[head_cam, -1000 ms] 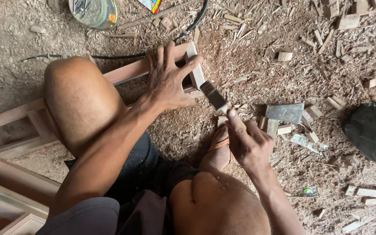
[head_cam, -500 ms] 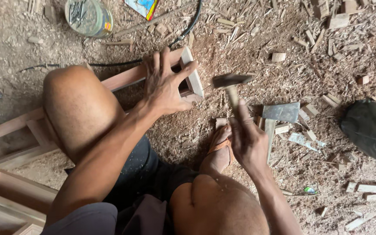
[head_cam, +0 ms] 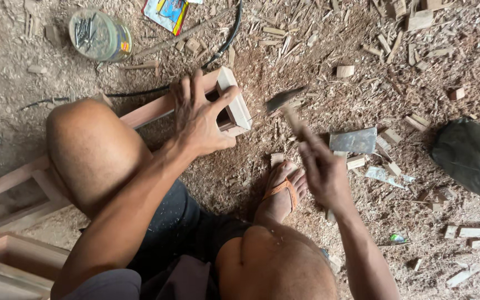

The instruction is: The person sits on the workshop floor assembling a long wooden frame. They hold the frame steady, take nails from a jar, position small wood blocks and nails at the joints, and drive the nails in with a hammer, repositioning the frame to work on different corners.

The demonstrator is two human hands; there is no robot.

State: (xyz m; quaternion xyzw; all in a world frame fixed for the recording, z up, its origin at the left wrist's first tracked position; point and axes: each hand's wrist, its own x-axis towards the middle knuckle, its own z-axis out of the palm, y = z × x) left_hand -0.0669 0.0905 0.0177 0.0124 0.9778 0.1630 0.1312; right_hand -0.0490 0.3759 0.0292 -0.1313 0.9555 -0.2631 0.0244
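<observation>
The dirt floor [head_cam: 329, 66], thick with sawdust, carries wood offcuts [head_cam: 344, 71], a jar of nails [head_cam: 99, 35] far left, and perhaps a black bag [head_cam: 470, 156] right.

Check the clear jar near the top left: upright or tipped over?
Tipped. The clear jar lies on its side on the sawdust floor, with dark nails visible through its wall.
</observation>
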